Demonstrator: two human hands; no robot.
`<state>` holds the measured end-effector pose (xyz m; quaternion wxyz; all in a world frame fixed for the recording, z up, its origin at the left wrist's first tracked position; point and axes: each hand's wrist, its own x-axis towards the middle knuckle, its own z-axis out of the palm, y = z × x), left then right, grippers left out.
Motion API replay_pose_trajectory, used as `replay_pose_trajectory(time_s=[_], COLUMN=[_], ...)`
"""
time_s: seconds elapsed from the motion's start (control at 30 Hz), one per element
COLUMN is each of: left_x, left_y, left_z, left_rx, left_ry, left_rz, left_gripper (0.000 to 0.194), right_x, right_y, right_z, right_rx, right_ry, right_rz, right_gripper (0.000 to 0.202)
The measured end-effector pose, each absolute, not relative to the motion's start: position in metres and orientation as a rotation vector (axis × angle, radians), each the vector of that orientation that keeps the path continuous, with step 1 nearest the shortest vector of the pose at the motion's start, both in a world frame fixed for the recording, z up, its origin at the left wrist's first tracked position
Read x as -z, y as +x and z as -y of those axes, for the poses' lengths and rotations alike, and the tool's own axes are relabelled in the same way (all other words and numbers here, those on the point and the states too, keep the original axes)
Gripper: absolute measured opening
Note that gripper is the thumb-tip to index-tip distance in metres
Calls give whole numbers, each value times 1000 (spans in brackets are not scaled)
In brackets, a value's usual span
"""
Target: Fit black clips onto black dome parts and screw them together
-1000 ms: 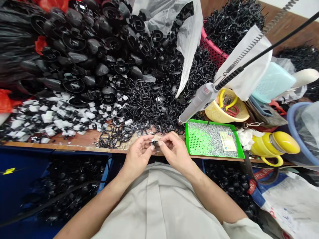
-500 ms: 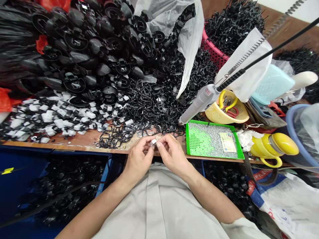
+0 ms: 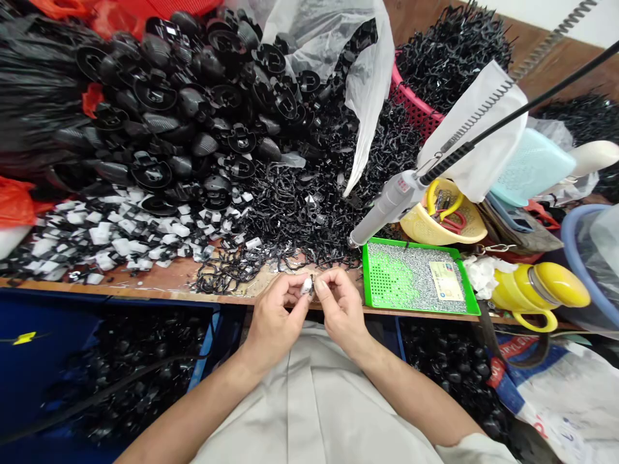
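Note:
At the bench's front edge, my left hand (image 3: 278, 317) pinches a small white and black plastic part (image 3: 306, 285) between thumb and fingertips. Just to its right, my right hand (image 3: 342, 310) is closed in a pinch, with its fingertips close against the part's dark end. What those right fingertips hold, if anything, is too small to make out. Behind my hands lies a heap of thin black plastic pieces (image 3: 309, 212). Similar white and black parts (image 3: 116, 238) are piled on the left of the bench.
A grey electric screwdriver (image 3: 387, 206) hangs from a coiled cord above a green tray (image 3: 366, 274) of tiny screws. Nearby are a yellow basket (image 3: 435, 232) with pliers and a yellow flask (image 3: 522, 283). Black shells (image 3: 155, 129) are heaped behind; a blue bin (image 3: 48, 348) stands below left.
The white and black part has been turned in my left fingers and now stands more upright. My right fingertips have shifted a little to the right. The whole view has moved slightly.

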<state>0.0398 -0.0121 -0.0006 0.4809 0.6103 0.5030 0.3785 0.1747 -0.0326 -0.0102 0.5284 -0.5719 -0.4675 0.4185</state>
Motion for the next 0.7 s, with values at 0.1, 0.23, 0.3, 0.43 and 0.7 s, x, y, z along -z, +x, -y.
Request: replay_pose_trajectory(time_s=[0.1, 0.23, 0.3, 0.43, 0.7], left_x=[1, -5, -11, -18, -5], left_y=[35, 29, 27, 27, 31], left_z=[8, 1, -1, -1, -8], left_rx=[-846, -730, -698, -664, -766], left_ry=[1459, 1321, 1295, 1478, 1226], left_rz=[-1185, -1020, -964, -1023, -1063], left_gripper=[22, 21, 18, 21, 25], right_x=[6, -10, -17, -16, -1], right_y=[184, 205, 214, 216, 203], right_z=[31, 23, 18, 11, 12], right_rx=[-930, -877, -939, -1040, -822], right_ry=[-1372, -1262, -1201, -1237, -1191], right_rz=[1321, 1675, 1808, 1755, 1690], right_gripper=[11, 16, 18, 11, 15])
